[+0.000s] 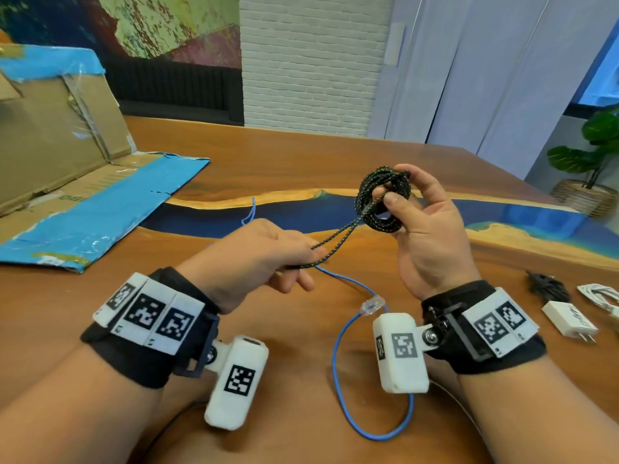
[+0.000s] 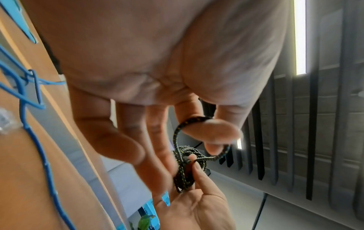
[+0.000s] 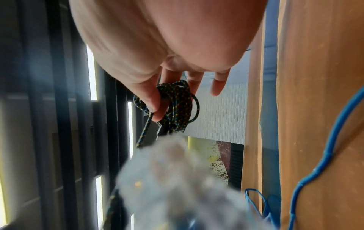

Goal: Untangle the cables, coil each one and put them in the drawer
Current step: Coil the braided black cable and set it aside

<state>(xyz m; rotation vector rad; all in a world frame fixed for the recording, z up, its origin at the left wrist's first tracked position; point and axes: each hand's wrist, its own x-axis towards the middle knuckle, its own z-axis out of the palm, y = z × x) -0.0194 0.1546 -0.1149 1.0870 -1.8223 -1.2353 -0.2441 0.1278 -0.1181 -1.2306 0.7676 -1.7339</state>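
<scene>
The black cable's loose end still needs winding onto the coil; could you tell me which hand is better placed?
Left hand: it pinches the black cable tail; the right hand holds the coil.

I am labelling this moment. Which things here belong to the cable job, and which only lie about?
Job: black braided cable, right hand, left hand, blue cable, white cable, black bundle.
Lying about: cardboard box, white charger, potted plant.

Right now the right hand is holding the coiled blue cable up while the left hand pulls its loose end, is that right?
Not quite: the coil in the right hand is the black braided cable, as the head view shows. The left hand does hold its loose end. The blue cable lies on the table.
</scene>
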